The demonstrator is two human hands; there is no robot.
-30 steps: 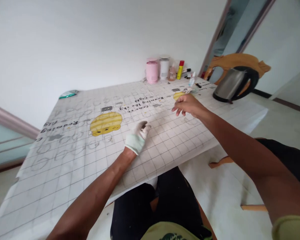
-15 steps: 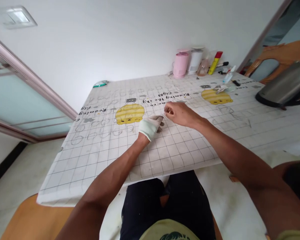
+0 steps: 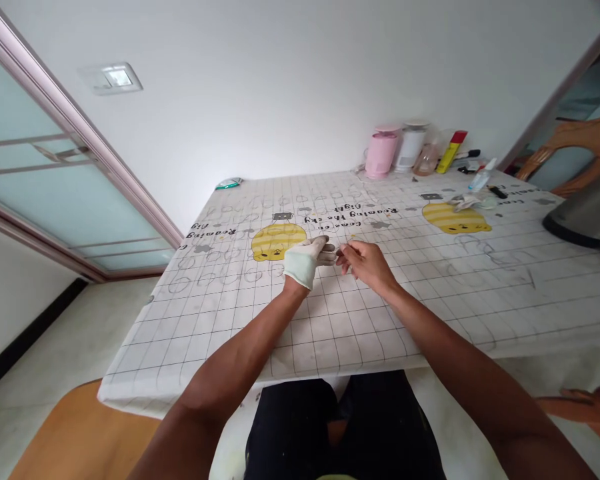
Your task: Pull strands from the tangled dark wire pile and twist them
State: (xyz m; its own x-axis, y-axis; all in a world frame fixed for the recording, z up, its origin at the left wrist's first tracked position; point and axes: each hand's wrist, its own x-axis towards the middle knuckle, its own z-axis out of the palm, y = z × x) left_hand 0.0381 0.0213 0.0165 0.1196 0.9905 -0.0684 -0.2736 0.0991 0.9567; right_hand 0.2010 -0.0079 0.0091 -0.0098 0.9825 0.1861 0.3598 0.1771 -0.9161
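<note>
left hand (image 3: 314,255) in a pale glove (image 3: 300,268) – bare right hand (image 3: 367,263) just beside it – both over a gridded tablecloth (image 3: 330,333)

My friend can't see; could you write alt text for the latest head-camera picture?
A gloved left hand and bare right hand are close together over a checked tablecloth. A pink container stands farther back, a kettle at right.

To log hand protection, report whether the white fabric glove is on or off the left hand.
On: the glove covers the left hand, its cuff at the wrist.

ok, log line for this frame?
left hand: gloved | right hand: bare, near left, contact unclear | under: gridded tablecloth | far right: kettle
</note>
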